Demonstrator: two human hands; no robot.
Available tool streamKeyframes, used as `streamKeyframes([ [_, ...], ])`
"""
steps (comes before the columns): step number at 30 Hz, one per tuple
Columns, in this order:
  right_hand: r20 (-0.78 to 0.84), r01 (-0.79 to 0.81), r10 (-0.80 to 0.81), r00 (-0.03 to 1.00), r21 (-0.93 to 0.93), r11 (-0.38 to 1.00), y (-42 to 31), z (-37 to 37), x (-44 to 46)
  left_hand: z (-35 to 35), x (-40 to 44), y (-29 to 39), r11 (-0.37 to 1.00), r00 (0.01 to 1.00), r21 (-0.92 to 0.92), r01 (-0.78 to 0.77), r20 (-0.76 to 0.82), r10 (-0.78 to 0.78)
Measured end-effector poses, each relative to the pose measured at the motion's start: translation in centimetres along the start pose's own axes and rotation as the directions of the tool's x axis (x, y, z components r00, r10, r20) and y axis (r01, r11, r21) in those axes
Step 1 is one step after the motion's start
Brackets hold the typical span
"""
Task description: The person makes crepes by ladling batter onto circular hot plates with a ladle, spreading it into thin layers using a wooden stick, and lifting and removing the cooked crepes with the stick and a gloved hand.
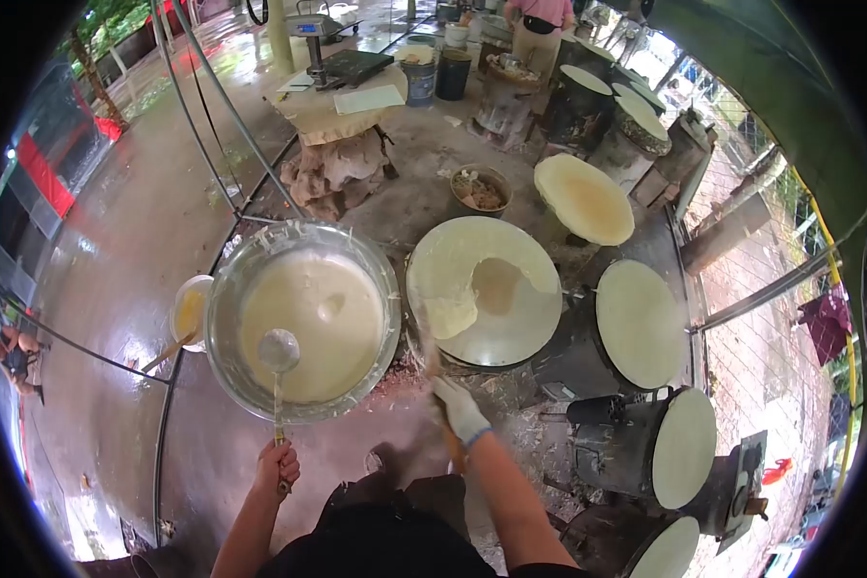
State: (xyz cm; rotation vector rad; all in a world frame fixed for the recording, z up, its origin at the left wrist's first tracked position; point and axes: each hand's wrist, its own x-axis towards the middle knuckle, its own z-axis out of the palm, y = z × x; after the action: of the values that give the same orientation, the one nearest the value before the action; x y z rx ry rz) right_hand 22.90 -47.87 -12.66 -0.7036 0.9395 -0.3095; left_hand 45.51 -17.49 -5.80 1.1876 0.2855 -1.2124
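Head view: the left hand point(277, 465) was clamped on a ladle point(278, 351) over batter point(337, 352) in a basin point(223, 378); the gloved right hand point(460, 408) gripped a blurred tool point(432, 362). The griddle point(511, 332) ahead seemed partly coated, a brownish patch apparently left uncovered.

A wet concrete floor point(116, 299) spreads across the left, glossy with reflected daylight. Toward the far side, a wooden tabletop point(328, 123) rests on a gnarled stump base point(335, 178), with a pale post point(278, 39) beyond. A wire-mesh fence point(756, 347) lines the right below a dark green canopy point(785, 53). Far left stand a tree trunk point(94, 77) and red panel point(45, 173).
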Motion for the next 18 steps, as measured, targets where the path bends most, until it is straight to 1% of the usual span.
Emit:
streamKeyframes([
  [1, -0.042, 0.021, -0.024, 0.999, -0.060, 0.998, 0.9, 1.9, 1.6, -1.4, -0.2, 0.4, 1.000, 1.000, 0.007, 0.007, 0.015, -0.007],
  [2, -0.133, 0.105, -0.113, 0.985, -0.064, 0.992, 2.1, 2.5, 2.2, -2.4, -0.5, 0.9, 1.000, 1.000, -0.013, 0.015, 0.008, -0.015],
  [4, -0.304, 0.259, -0.281, 0.910, -0.111, 0.960, 4.7, 2.7, 3.3, -4.1, -1.2, 1.5, 0.997, 0.999, -0.065, 0.031, -0.008, -0.031],
  [5, -0.420, 0.298, -0.322, 0.848, -0.123, 0.947, 6.7, 3.1, 3.7, -4.6, -1.7, 1.7, 0.997, 1.000, -0.079, 0.027, 0.000, -0.027],
  [6, -0.527, 0.339, -0.360, 0.770, -0.140, 0.930, 9.6, 3.5, 4.3, -5.0, -2.2, 1.9, 0.996, 1.000, -0.093, 0.019, 0.009, -0.018],
  [7, -0.625, 0.372, -0.385, 0.679, -0.158, 0.914, 10.6, 5.1, 3.9, -5.4, -2.5, 2.0, 0.994, 1.000, -0.104, 0.015, 0.014, -0.013],
  [8, -0.545, 0.347, -0.534, 0.646, -0.414, 0.842, 10.8, 6.1, 3.7, -5.9, -2.5, 2.0, 0.993, 0.999, -0.120, 0.022, 0.040, -0.017],
  [9, -0.448, 0.309, -0.668, 0.594, -0.639, 0.704, 9.8, 8.0, 2.6, -6.2, -2.3, 1.9, 0.990, 0.998, -0.136, 0.028, 0.066, -0.019],
  [11, -0.407, 0.199, -0.448, 0.796, -0.522, 0.829, 9.6, 7.6, 4.5, -6.7, -2.3, 1.8, 0.986, 0.993, -0.162, 0.045, 0.111, -0.027],
  [12, -0.344, 0.231, -0.605, 0.718, -0.702, 0.673, 9.8, 5.7, 5.2, -6.7, -2.2, 1.9, 0.983, 0.991, -0.173, 0.056, 0.133, -0.033],
  [13, -0.440, 0.253, -0.503, 0.744, -0.512, 0.821, 9.0, 4.8, 4.2, -6.6, -2.2, 1.9, 0.980, 0.987, -0.186, 0.067, 0.157, -0.038],
  [14, -0.505, 0.264, -0.384, 0.773, -0.293, 0.919, 8.2, 3.9, 3.2, -6.5, -2.2, 1.9, 0.981, 0.984, -0.184, 0.062, 0.174, -0.029],
  [15, -0.537, 0.265, -0.254, 0.804, -0.059, 0.963, 6.9, 4.0, 1.9, -6.1, -2.4, 1.8, 0.982, 0.981, -0.184, 0.054, 0.192, -0.018],
  [16, -0.608, 0.233, -0.173, 0.775, 0.020, 0.972, 5.2, 5.0, 0.2, -5.7, -2.5, 1.8, 0.982, 0.978, -0.181, 0.046, 0.209, -0.008],
  [18, -0.624, 0.249, -0.176, 0.761, 0.031, 0.968, 4.8, 5.9, -0.8, -4.0, -2.8, 1.8, 0.978, 0.974, -0.202, 0.047, 0.228, 0.000],
])
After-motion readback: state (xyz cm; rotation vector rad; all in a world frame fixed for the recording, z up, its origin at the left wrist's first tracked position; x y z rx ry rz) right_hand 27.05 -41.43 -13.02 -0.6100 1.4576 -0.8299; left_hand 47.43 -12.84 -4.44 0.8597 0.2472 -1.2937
